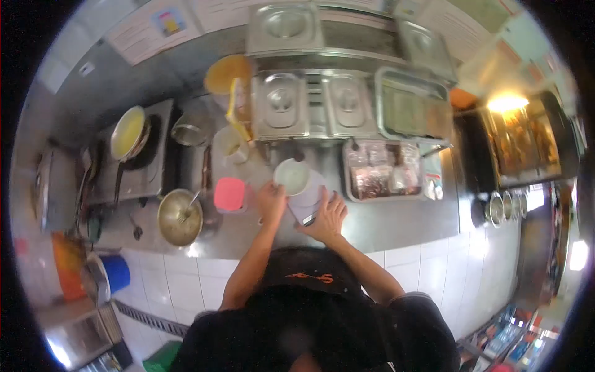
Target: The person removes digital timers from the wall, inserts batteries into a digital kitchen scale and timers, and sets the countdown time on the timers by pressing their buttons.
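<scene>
My left hand (271, 203) grips the near-left side of a small round white bowl (292, 176), its fingers closed at the rim. The bowl is over the far-left part of a white kitchen scale (304, 199); whether it rests there or is held just above, I cannot tell. Pale contents show inside the bowl, too blurred to name. At the scale's right and front edge is my right hand (328, 218), fingers spread and touching the scale beside its small dark display (309, 219). A pink-lidded container (230, 194) stands left of my left hand.
A metal bowl with a utensil (180, 217) and a pan with yellow contents (128, 133) are to the left. Behind the scale stand lidded steel pans (282, 102). A steel tray of wrapped packs (383, 170) lies right. A lit oven (520, 139) is far right.
</scene>
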Demonstrator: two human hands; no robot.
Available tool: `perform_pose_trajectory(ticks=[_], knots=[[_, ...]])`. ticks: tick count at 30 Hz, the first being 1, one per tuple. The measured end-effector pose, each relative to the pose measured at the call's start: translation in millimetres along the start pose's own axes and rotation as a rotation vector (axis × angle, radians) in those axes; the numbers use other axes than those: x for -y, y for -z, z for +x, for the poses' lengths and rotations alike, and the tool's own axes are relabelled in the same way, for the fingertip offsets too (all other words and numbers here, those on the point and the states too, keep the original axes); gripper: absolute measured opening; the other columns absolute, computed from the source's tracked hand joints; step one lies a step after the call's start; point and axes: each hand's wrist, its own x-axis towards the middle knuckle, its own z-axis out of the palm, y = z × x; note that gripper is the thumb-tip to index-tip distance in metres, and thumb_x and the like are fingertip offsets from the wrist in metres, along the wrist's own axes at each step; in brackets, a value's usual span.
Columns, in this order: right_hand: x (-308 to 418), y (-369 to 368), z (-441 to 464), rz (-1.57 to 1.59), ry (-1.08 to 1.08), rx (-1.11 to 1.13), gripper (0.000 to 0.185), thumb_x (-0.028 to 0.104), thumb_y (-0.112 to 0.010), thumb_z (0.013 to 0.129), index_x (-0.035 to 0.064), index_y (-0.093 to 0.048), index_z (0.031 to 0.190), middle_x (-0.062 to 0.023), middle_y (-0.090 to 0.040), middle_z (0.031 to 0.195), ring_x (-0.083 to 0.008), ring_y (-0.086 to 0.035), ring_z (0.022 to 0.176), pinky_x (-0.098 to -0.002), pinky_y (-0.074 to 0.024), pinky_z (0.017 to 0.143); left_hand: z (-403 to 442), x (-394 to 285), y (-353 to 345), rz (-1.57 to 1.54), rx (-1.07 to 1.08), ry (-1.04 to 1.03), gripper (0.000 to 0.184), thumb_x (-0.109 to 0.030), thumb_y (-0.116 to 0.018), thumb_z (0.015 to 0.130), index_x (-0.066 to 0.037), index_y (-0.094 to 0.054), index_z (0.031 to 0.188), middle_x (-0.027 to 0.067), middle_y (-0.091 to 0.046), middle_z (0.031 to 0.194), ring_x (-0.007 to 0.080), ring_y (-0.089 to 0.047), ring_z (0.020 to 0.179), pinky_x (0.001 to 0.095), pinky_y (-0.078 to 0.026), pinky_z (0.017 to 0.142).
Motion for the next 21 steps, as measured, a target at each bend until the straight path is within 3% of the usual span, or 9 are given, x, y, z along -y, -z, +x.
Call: perform_pose_trajectory(ticks=[2, 8, 9, 10, 12, 14, 15, 16, 21], knots=[[-8.2, 12.0, -9.6, -0.005, -0.065, 0.015, 0.136, 0.056, -0.087, 0.049, 0.0025, -0.017, 0.152, -0.0358, -0.031, 0.139, -0.0511, -0.032, 0.13, -0.061, -0.0239, 0.105, 2.1, 11.4, 3.4, -0.238, -0.089, 0.119, 0.022, -0.011, -0.062, 0.09, 0.006, -0.066, 0.104, 0.0111, -0.068, 0.085, 0.0153, -0.067, 0.064, 0.0274, -0.057, 0.056], [-37.1, 53.1, -43.3, 0.474, -0.308, 0.396, 0.138, 0.055, -0.088, 0.053, 0.0056, -0.01, 0.156, -0.0357, -0.039, 0.135, -0.0508, -0.037, 0.129, -0.0598, -0.0262, 0.11, 26.2, 71.9, 27.4, -0.201, 0.003, 0.15, 0.028, -0.011, -0.066, 0.092, 0.007, -0.06, 0.112, 0.0094, -0.065, 0.09, 0.0146, -0.065, 0.07, 0.0269, -0.056, 0.057], [-38.8, 66.3, -48.9, 0.57, -0.307, 0.442, 0.118, 0.044, -0.081, 0.069, 0.0058, -0.012, 0.156, -0.0325, -0.043, 0.135, -0.0451, -0.039, 0.13, -0.052, -0.0286, 0.113, 26.5, 71.6, 21.8, -0.235, -0.02, 0.159, 0.029, -0.012, -0.067, 0.092, 0.007, -0.06, 0.113, 0.009, -0.065, 0.091, 0.0145, -0.064, 0.071, 0.0269, -0.054, 0.056], [-43.2, 72.5, -51.6, 0.569, -0.319, 0.434, 0.118, 0.044, -0.081, 0.069, 0.0058, -0.012, 0.156, -0.0325, -0.043, 0.135, -0.0451, -0.039, 0.13, -0.052, -0.0286, 0.113, 25.7, 72.9, 15.7, -0.237, -0.007, 0.161, 0.029, -0.012, -0.067, 0.092, 0.007, -0.06, 0.113, 0.009, -0.065, 0.091, 0.0145, -0.064, 0.071, 0.0269, -0.054, 0.056], [-48.7, 76.9, -54.2, 1.317, -0.333, 0.571, 0.094, 0.027, -0.07, 0.081, 0.0046, -0.018, 0.155, -0.0275, -0.047, 0.136, -0.0385, -0.048, 0.124, -0.0443, -0.0368, 0.109, 13.6, 49.4, 16.1, -0.229, -0.039, 0.182, 0.033, -0.015, -0.069, 0.092, 0.006, -0.059, 0.114, 0.0095, -0.065, 0.094, 0.0169, -0.063, 0.077, 0.0303, -0.053, 0.064], [-61.4, 64.2, -59.6, 1.786, -0.446, 0.669, 0.079, 0.036, -0.059, 0.085, 0.0041, -0.032, 0.152, -0.0226, -0.051, 0.138, -0.0389, -0.06, 0.113, -0.0435, -0.0474, 0.098, 17.5, 90.8, 20.0, 0.222, -0.157, -0.086, 0.04, -0.021, -0.07, 0.093, 0.005, -0.056, 0.119, 0.0114, -0.064, 0.103, 0.0183, -0.061, 0.089, 0.0333, -0.051, 0.077], [-59.4, 65.0, -57.9, 1.953, -0.439, 0.706, 0.084, 0.046, -0.059, 0.082, 0.0048, -0.033, 0.151, -0.0227, -0.05, 0.139, -0.0411, -0.057, 0.117, -0.048, -0.0471, 0.099, 7.9, 78.9, 22.7, 0.21, -0.166, -0.109, 0.044, -0.023, -0.07, 0.093, 0.004, -0.055, 0.123, 0.0124, -0.063, 0.108, 0.0185, -0.06, 0.091, 0.0327, -0.05, 0.08], [-51.0, 67.7, -53.2, 2.116, -0.434, 0.736, 0.091, 0.057, -0.058, 0.08, 0.0055, -0.035, 0.151, -0.0227, -0.049, 0.14, -0.0434, -0.054, 0.122, -0.0525, -0.0468, 0.099, -8.6, 60.9, 19.6, 0.193, -0.174, -0.137, 0.048, -0.026, -0.07, 0.093, 0.004, -0.053, 0.126, 0.0134, -0.062, 0.112, 0.0186, -0.059, 0.094, 0.0321, -0.048, 0.082], [-1.8, 86.3, -36.2, 2.392, -0.338, 0.781, 0.097, 0.067, -0.053, 0.079, 0.0046, -0.034, 0.15, -0.0228, -0.049, 0.141, -0.0437, -0.053, 0.124, -0.0573, -0.0439, 0.102, -72.7, -9.4, 19.0, -0.359, 0.104, -0.021, 0.049, -0.026, -0.064, 0.097, 0.0, -0.049, 0.136, 0.0111, -0.062, 0.117, 0.0179, -0.059, 0.094, 0.0286, -0.048, 0.08]])
